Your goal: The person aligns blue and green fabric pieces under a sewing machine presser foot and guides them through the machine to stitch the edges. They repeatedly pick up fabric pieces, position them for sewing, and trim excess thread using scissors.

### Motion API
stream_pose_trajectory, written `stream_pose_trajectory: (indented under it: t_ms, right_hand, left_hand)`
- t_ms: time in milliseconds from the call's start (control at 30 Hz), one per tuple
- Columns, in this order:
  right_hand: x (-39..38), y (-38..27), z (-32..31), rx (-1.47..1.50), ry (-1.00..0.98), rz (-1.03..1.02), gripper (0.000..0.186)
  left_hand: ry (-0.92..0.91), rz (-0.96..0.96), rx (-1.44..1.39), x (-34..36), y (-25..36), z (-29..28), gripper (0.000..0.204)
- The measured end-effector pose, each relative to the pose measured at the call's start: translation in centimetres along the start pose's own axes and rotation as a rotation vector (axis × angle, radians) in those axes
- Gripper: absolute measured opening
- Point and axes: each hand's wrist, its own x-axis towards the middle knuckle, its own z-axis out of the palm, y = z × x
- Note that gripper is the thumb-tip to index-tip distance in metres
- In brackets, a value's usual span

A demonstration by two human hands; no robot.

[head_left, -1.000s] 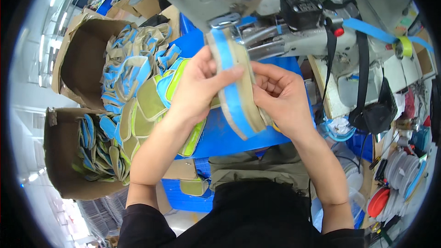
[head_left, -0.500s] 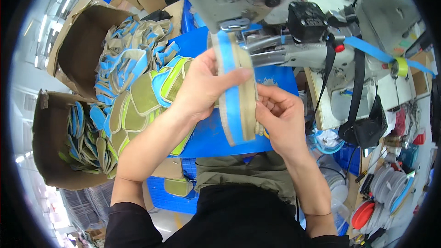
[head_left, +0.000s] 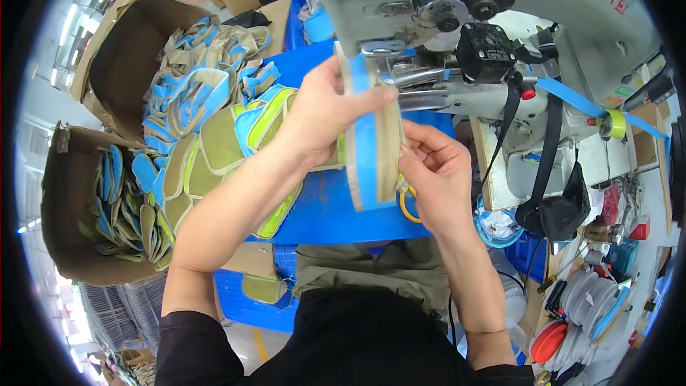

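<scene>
A beige fabric band with a bright blue stripe hangs in front of the sewing machine. My left hand grips the band's upper part, thumb across its face and fingers behind. On the band's right edge, lower down, my right hand pinches the fabric between thumb and fingers. An orange ring-shaped handle shows next to that hand, partly hidden by it. The band's top end lies close to the machine's metal parts; whether it touches them I cannot tell.
Olive, lime and blue padded pieces overlap on the blue table at left. Beyond them, cardboard boxes hold beige-blue bands and more pieces. Blue tape runs through a yellow-green roll at right. White reels stand lower right.
The view has shifted, showing more of the machine. Both hands keep hold of the band, which sits slightly higher, and more of the orange handle shows.
</scene>
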Motion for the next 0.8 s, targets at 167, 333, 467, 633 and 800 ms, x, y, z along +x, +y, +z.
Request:
stream_pose_trajectory:
  t_ms: [167,333,467,633,800]
  right_hand:
    - [-0.3,-0.9,-0.1,-0.03,-0.012,0.041,0.034]
    - [-1.7,-0.4,-0.6,-0.191,-0.036,0.006,0.034]
    - [-2.3,-0.1,-1.4,-0.192,-0.045,-0.01,0.033]
    - [-2.2,-1.3,-1.8,-0.031,-0.067,0.086,0.03]
    - [-2.1,-1.7,-2.3,0.036,-0.11,0.123,0.033]
  left_hand:
    - [0.095,0.0,-0.042,-3.1,-0.7,0.2,0.041]
    - [-0.032,-0.06,-0.101,-5.3,-1.4,-0.4,0.032]
    - [-0.118,-0.155,-0.114,-6.5,-1.7,-0.6,0.025]
    - [-0.181,-0.066,-0.075,-6.1,-1.6,-0.2,0.024]
    - [-0.15,-0.035,-0.057,-6.5,-1.1,0.2,0.027]
